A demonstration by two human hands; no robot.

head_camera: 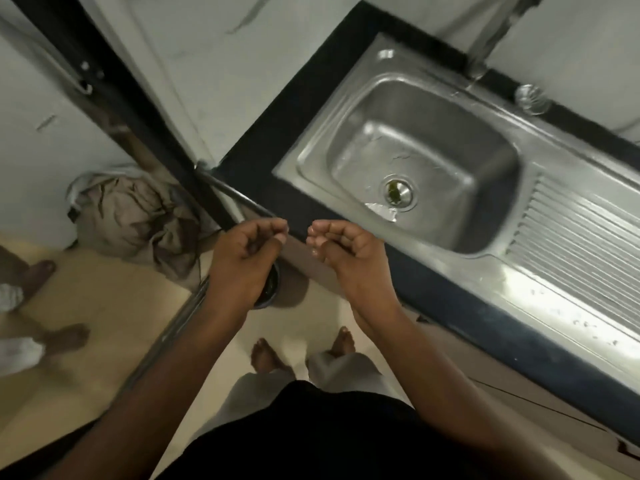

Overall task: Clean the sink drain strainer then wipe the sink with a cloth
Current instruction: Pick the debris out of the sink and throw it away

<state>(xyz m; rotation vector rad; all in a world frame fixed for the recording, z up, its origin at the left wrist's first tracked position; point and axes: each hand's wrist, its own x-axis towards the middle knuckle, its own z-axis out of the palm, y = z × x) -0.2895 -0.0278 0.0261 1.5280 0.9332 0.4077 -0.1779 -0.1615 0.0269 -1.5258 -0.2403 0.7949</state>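
Observation:
A steel sink [349, 109] is set in a dark counter at the upper right. Its drain strainer [397, 192] lies in the bottom of the basin with green scraps on it, and a small crumpled shiny scrap [382, 211] lies just beside it. My left hand [247, 251] and my right hand [343, 249] hover side by side in front of the counter's near edge, over the floor. Both have the fingers curled in and I see nothing held in either. No cloth is visible at the sink.
The tap [491, 36] rises at the sink's far side and a clear glass [531, 98] stands next to it. A ribbed drainboard [571, 244] runs to the right. A bag-lined bin [138, 216] stands on the floor left. Another person's feet [65, 336] are at far left.

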